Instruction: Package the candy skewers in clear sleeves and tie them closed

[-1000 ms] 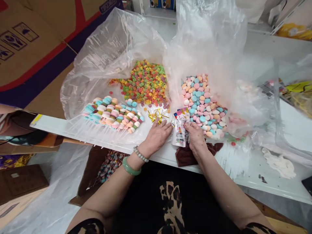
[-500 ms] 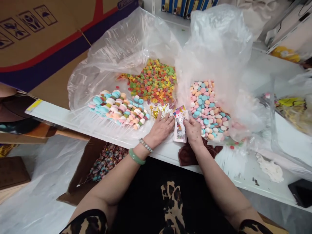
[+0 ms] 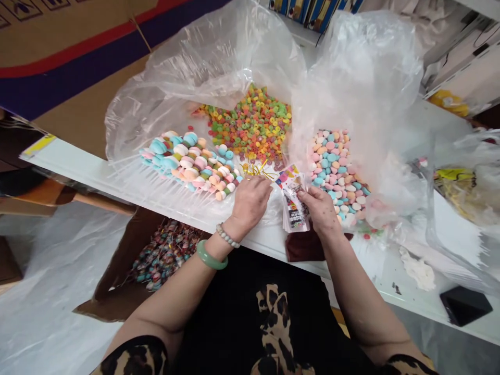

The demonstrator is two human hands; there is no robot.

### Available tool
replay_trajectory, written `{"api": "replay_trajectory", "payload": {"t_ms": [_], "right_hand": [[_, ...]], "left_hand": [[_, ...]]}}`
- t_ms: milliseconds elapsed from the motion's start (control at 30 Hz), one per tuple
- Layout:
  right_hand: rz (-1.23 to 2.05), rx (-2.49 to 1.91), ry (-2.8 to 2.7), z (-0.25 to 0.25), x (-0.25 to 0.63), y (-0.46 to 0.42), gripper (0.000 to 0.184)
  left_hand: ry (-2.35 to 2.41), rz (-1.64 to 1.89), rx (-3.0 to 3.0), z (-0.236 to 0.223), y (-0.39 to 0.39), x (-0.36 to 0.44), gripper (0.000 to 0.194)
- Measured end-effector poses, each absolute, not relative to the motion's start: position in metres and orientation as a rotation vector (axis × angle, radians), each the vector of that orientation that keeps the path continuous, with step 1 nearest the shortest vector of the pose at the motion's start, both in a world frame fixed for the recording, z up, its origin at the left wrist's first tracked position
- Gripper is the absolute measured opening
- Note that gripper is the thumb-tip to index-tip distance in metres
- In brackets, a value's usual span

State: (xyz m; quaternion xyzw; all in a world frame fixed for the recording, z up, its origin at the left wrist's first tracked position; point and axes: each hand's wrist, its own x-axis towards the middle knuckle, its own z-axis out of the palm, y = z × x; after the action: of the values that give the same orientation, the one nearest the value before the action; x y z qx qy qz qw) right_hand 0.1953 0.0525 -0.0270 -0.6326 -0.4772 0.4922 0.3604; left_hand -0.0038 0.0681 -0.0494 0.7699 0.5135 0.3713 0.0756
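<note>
Large cardboard box [image 3: 78, 117], black object [image 3: 464, 305]

Both forearms [image 3: 187, 289] forward, left hand [image 3: 253, 204] palm-down, right hand [image 3: 321, 209] in a thumb-and-finger pinch.

Place looked like candy workshop: loose candy [image 3: 253, 125] lay in clear bags [image 3: 359, 67] on table [image 3: 78, 161]; box [image 3: 115, 260] below held stick sweets [image 3: 164, 255].
</note>
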Motion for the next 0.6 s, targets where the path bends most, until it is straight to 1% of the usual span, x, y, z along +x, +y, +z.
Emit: {"api": "replay_trajectory", "payload": {"t_ms": [67, 133, 167, 233, 267, 333, 400, 433, 500, 533, 567, 600], "right_hand": [[1.397, -1.602, -1.301, -0.011, 0.196, 0.052, 0.025], [1.513, -1.552, -1.594, 0.005, 0.194, 0.056, 0.021], [1.537, -1.514, -1.807, 0.012, 0.191, 0.059, 0.019], [1.516, -1.435, -2.214, 0.022, 0.184, 0.068, 0.016], [1.482, -1.413, -2.370, 0.027, 0.180, 0.073, 0.016], [1.359, -1.404, -2.529, 0.033, 0.175, 0.081, 0.015], [1.163, -1.399, -2.453, 0.037, 0.176, 0.083, 0.009], [1.038, -1.413, -2.316, 0.038, 0.179, 0.081, 0.013], [0.773, -1.481, -1.910, 0.036, 0.186, 0.069, 0.027], [0.643, -1.549, -1.671, 0.032, 0.189, 0.060, 0.029], [0.573, -1.617, -1.480, 0.026, 0.191, 0.051, 0.030], [0.621, -1.671, -1.358, 0.018, 0.190, 0.040, 0.031]], "left_hand": [[1.565, 1.223, 2.124, -0.036, 0.063, -0.010, 0.033], [1.430, 1.144, 2.109, -0.022, 0.059, -0.015, 0.039], [1.324, 1.045, 2.108, -0.017, 0.057, -0.017, 0.035], [1.121, 0.811, 1.996, -0.014, 0.051, -0.018, 0.018], [1.046, 0.716, 1.873, -0.017, 0.049, -0.018, 0.019], [0.980, 0.639, 1.535, -0.025, 0.042, -0.016, 0.031], [0.994, 0.725, 1.151, -0.036, 0.036, -0.015, 0.033], [1.009, 0.802, 0.968, -0.041, 0.034, -0.014, 0.032], [1.024, 0.949, 0.661, -0.046, 0.029, -0.012, 0.033], [1.018, 1.001, 0.551, -0.047, 0.027, -0.011, 0.034], [1.009, 1.043, 0.470, -0.048, 0.025, -0.009, 0.035], [1.000, 1.079, 0.415, -0.048, 0.023, -0.006, 0.036]]}}
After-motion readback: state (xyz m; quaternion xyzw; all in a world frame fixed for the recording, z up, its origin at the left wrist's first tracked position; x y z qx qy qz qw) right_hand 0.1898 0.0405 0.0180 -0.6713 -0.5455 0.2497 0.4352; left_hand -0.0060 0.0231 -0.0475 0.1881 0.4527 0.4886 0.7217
